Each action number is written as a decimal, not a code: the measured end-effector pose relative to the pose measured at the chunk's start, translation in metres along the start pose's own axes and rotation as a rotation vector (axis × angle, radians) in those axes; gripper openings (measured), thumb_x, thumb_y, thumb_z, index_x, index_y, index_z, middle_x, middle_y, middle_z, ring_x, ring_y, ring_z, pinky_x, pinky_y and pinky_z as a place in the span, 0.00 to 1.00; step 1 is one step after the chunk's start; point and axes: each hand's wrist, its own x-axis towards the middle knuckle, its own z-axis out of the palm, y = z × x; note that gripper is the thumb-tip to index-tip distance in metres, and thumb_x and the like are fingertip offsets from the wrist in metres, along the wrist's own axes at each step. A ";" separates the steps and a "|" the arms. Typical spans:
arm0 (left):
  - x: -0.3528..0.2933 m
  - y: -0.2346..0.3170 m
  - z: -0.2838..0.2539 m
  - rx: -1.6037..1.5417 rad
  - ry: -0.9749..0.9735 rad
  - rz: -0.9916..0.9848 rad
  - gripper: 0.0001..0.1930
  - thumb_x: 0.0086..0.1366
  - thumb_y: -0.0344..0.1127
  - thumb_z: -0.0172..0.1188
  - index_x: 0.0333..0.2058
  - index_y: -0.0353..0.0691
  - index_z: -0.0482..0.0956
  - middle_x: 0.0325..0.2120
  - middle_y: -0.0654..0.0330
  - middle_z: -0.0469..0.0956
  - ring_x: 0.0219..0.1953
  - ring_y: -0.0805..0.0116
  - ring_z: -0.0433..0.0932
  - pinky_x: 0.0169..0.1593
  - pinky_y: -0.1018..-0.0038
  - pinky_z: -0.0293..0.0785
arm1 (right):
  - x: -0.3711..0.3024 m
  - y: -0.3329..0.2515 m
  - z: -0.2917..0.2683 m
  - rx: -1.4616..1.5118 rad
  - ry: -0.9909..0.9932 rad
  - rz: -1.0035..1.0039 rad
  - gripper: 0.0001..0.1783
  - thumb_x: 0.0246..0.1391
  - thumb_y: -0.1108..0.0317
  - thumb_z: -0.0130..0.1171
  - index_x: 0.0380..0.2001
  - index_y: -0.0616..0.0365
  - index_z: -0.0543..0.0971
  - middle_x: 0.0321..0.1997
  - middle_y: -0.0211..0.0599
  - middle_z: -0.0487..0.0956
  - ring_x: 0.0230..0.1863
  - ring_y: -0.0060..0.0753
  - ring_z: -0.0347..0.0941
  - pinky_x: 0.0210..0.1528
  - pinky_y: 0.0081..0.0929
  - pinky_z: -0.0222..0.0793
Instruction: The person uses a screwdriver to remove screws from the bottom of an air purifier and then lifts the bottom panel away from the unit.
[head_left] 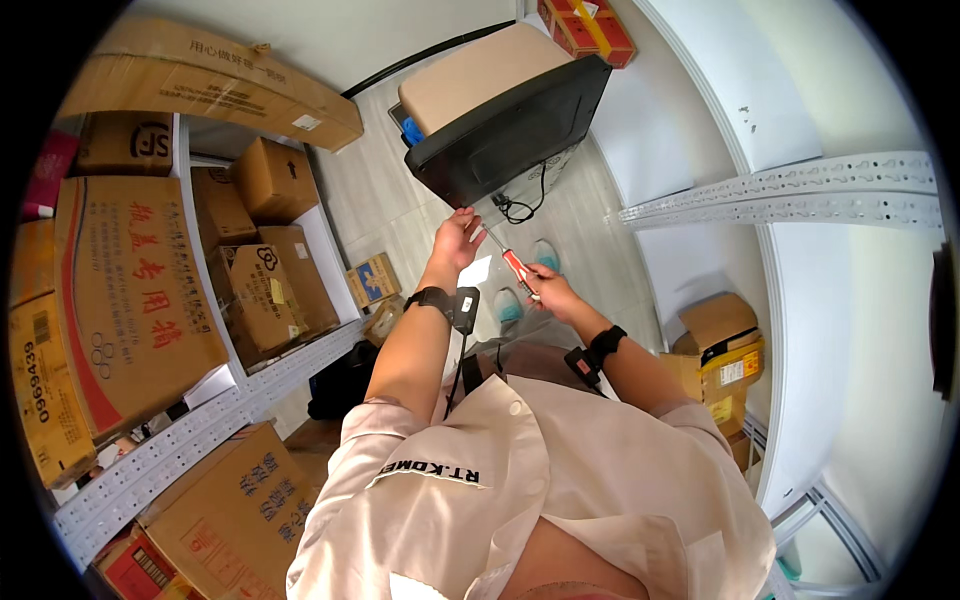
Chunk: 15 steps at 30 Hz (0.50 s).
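Observation:
My right hand (550, 291) is wrapped round the handle of a screwdriver (516, 265). The handle is red and white, and its metal shaft points up and left toward my other hand. My left hand (457, 240) has its fingers curled together close to the screwdriver's tip. Whatever those fingers pinch, if anything, is too small to make out. Just beyond the fingertips is the lower edge of a tilted black panel on a boxy appliance (510, 125). A tan board (480, 75) is behind the panel. A black power cable (520, 212) hangs below it.
Metal shelving with cardboard boxes (140, 290) stands at my left. A long carton (215, 80) lies across its far end. White shelves (690, 240) line the right side, with an opened carton (722, 350) low down. A small box (374, 279) rests on the floor.

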 end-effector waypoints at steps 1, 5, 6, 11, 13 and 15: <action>0.002 0.000 0.004 -0.093 -0.007 -0.017 0.17 0.64 0.28 0.51 0.52 0.42 0.67 0.48 0.64 0.72 0.55 0.63 0.68 0.61 0.59 0.62 | -0.003 0.001 -0.004 -0.007 0.020 0.007 0.21 0.65 0.53 0.48 0.57 0.49 0.70 0.41 0.24 0.77 0.27 0.19 0.71 0.23 0.18 0.62; 0.006 0.002 0.011 -0.209 0.049 -0.055 0.12 0.64 0.31 0.50 0.47 0.41 0.69 0.44 0.64 0.75 0.52 0.64 0.70 0.60 0.62 0.63 | -0.013 -0.001 -0.016 -0.006 0.050 0.021 0.23 0.65 0.54 0.48 0.59 0.49 0.69 0.43 0.25 0.78 0.29 0.19 0.72 0.25 0.18 0.63; 0.007 0.003 0.006 -0.172 0.031 -0.055 0.13 0.64 0.32 0.50 0.47 0.41 0.69 0.44 0.64 0.76 0.51 0.64 0.70 0.60 0.62 0.63 | -0.013 -0.001 -0.015 -0.008 0.044 0.016 0.23 0.65 0.54 0.48 0.60 0.49 0.68 0.44 0.24 0.78 0.29 0.18 0.72 0.26 0.18 0.63; -0.007 0.004 0.010 0.198 0.041 -0.013 0.15 0.64 0.34 0.52 0.49 0.43 0.70 0.44 0.65 0.76 0.47 0.66 0.72 0.51 0.64 0.69 | -0.013 -0.003 -0.014 0.025 0.025 -0.017 0.23 0.65 0.54 0.49 0.59 0.49 0.69 0.42 0.24 0.77 0.28 0.18 0.71 0.26 0.19 0.63; -0.017 0.005 0.017 0.454 0.003 0.002 0.15 0.64 0.34 0.54 0.50 0.43 0.69 0.44 0.65 0.76 0.44 0.67 0.74 0.46 0.66 0.70 | -0.015 -0.004 -0.010 0.026 0.030 -0.058 0.22 0.64 0.53 0.50 0.57 0.49 0.70 0.40 0.24 0.76 0.29 0.19 0.72 0.24 0.19 0.62; -0.025 0.003 0.025 0.638 -0.008 0.050 0.17 0.63 0.33 0.56 0.50 0.43 0.69 0.44 0.65 0.76 0.41 0.68 0.75 0.43 0.68 0.71 | -0.017 -0.005 -0.007 0.048 0.032 -0.091 0.21 0.64 0.54 0.51 0.56 0.49 0.70 0.39 0.24 0.76 0.29 0.19 0.71 0.24 0.19 0.62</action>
